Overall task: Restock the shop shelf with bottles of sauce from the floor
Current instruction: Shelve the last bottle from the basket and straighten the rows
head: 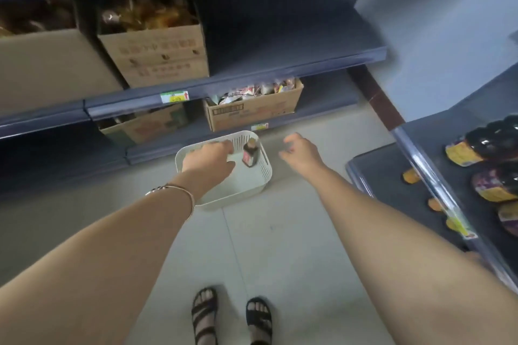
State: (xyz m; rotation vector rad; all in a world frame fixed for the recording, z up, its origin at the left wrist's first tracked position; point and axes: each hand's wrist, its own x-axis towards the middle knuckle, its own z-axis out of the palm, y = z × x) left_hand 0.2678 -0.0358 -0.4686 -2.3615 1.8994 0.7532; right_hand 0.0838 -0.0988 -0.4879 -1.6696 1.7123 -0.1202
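Grey floor tiles (280,232) carry a white basket (266,173) in front of the shelving; one sauce bottle (250,154) stands upright inside it, near its right wall; my left hand (208,158) reaches into the basket just left of the bottle, fingers blurred, so I cannot tell their grip; my right hand (301,150) hovers beside the basket, loosely curled, holding nothing.

The basket (232,200) is white with slotted walls. The bottle (250,154) in it is dark brown with a red and white label. The shelves (252,75) are dark blue-grey, the boxes (157,56) tan with red print, the floor (280,232) pale grey tile, and the sandals (204,314) black.
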